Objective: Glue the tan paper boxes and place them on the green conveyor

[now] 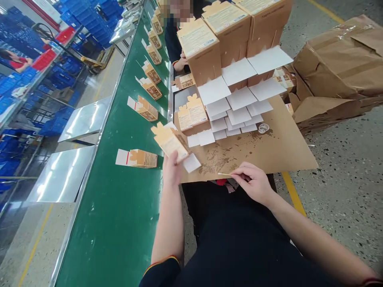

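Observation:
My left hand (172, 169) grips a small brown and cream carton (170, 142) whose top and bottom flaps stand open. It is held tilted over the near left corner of a cardboard sheet (287, 147). Between the thumb and fingers of my right hand (253, 181) is a thin white stick like a cotton swab (225, 174), pointing left above the sheet's front edge. Dark wet-looking spots mark the cardboard near it. A small clear round dish (263, 128) sits farther right on the sheet. Left of my left hand, another carton (146, 158) lies on the green belt.
A row of open cartons (147, 107) runs up the green conveyor belt (119, 223). Stacked cartons with white flaps (235, 44) rise behind the cardboard sheet. A co-worker's hand (181, 63) shows beyond them. At right lies a large brown paper-wrapped bundle (338, 67).

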`<action>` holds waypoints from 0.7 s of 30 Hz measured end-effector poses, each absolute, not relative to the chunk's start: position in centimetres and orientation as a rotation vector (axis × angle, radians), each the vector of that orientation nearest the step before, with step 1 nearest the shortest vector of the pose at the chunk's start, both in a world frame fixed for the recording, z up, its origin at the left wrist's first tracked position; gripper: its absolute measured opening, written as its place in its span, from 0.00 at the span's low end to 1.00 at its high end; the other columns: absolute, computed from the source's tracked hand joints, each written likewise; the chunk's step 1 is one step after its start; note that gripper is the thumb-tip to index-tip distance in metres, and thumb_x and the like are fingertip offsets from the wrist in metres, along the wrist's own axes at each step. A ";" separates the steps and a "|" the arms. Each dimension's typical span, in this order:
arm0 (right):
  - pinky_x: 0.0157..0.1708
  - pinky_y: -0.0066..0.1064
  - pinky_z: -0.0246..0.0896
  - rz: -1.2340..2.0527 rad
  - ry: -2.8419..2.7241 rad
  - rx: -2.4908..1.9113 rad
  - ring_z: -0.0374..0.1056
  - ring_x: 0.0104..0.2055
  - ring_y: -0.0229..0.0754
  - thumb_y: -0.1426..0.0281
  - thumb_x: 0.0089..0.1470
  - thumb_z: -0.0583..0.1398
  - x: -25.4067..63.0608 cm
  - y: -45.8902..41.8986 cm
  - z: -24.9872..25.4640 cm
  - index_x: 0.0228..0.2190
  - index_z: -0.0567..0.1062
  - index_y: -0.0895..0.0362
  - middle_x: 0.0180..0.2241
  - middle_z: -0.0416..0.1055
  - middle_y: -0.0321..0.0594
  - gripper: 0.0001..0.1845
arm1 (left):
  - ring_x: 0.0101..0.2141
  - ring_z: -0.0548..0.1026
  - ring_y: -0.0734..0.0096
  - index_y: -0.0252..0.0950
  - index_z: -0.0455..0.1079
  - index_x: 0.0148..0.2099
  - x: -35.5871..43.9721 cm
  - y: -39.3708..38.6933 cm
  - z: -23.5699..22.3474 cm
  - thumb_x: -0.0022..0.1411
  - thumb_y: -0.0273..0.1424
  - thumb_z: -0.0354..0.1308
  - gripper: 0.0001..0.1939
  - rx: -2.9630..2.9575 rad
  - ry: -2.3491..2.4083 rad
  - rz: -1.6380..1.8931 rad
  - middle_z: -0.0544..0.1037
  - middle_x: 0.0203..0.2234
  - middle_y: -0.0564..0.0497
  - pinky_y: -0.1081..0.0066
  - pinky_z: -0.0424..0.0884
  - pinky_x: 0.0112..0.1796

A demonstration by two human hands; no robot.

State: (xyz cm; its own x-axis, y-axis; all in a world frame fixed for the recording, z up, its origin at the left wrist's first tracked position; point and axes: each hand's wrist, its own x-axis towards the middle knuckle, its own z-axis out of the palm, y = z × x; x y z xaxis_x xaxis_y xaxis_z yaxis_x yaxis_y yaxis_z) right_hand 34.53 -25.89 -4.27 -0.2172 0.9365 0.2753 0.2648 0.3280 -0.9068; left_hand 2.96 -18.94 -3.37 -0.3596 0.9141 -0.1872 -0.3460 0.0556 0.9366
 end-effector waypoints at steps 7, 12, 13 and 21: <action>0.38 0.38 0.69 0.633 -1.995 -1.080 0.70 0.37 0.46 0.72 0.77 0.58 30.3 -24.2 -8.7 0.38 0.84 0.54 0.33 0.74 0.43 0.16 | 0.67 0.80 0.44 0.42 0.77 0.60 6.6 -23.0 -6.5 0.51 0.41 0.87 0.38 0.599 1.337 1.450 0.83 0.63 0.40 0.48 0.77 0.67; 0.40 0.39 0.65 0.502 -2.133 -1.138 0.66 0.39 0.48 0.73 0.78 0.55 29.8 -23.8 -10.5 0.37 0.84 0.55 0.34 0.71 0.44 0.20 | 0.64 0.81 0.47 0.42 0.73 0.58 6.4 -22.8 -6.7 0.47 0.45 0.89 0.41 0.670 1.397 1.428 0.83 0.59 0.40 0.48 0.76 0.67; 0.40 0.39 0.64 0.497 -2.161 -1.134 0.65 0.39 0.48 0.74 0.78 0.55 29.7 -24.0 -10.6 0.36 0.84 0.56 0.34 0.70 0.44 0.20 | 0.64 0.81 0.47 0.42 0.73 0.58 6.4 -22.9 -6.7 0.47 0.46 0.88 0.41 0.683 1.398 1.427 0.83 0.59 0.40 0.49 0.76 0.67; 0.39 0.38 0.68 0.621 -2.056 -1.027 0.70 0.38 0.46 0.75 0.76 0.58 30.1 -25.9 -9.0 0.38 0.82 0.54 0.34 0.73 0.43 0.15 | 0.62 0.82 0.47 0.43 0.68 0.56 6.7 -23.6 -6.6 0.46 0.46 0.88 0.43 0.776 1.519 1.402 0.82 0.58 0.40 0.48 0.78 0.65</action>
